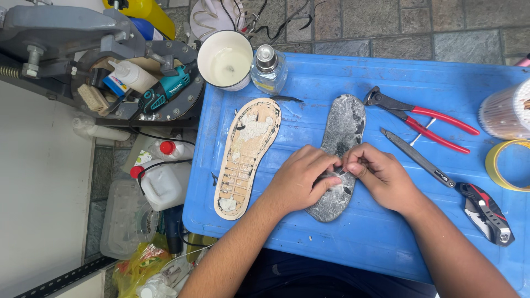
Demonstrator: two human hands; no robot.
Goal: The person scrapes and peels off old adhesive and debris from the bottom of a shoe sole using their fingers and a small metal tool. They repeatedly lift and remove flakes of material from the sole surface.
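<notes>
- The left hand is laid on the lower half of the grey sole, its fingers curled and pinched onto a strip of whitish residue at the sole's middle.
- The right hand is set just beside it, thumb and forefinger closed on the same spot, so that the fingertips of both hands meet over the sole.
- Whether the pinched strip is already lifted or merely gripped cannot be told; it is hidden by the fingers.
- The grey sole is lain flat on the blue desk, its long axis running from near the body up and slightly right, away from the person; the pinch falls a little below its midpoint, so most of the sole lies beyond the hands.
- Both hands are equally near; the sole's near end shows between the wrists.
- To the left, well apart from the hands, a tan sole is laid almost parallel, patchy underside up.
- To the right, a thin metal tool and red-handled pincers are lain within the right hand's reach, with a folding knife nearer the edge.
- At the far edge a white cup and a clear bottle are stood.
</notes>
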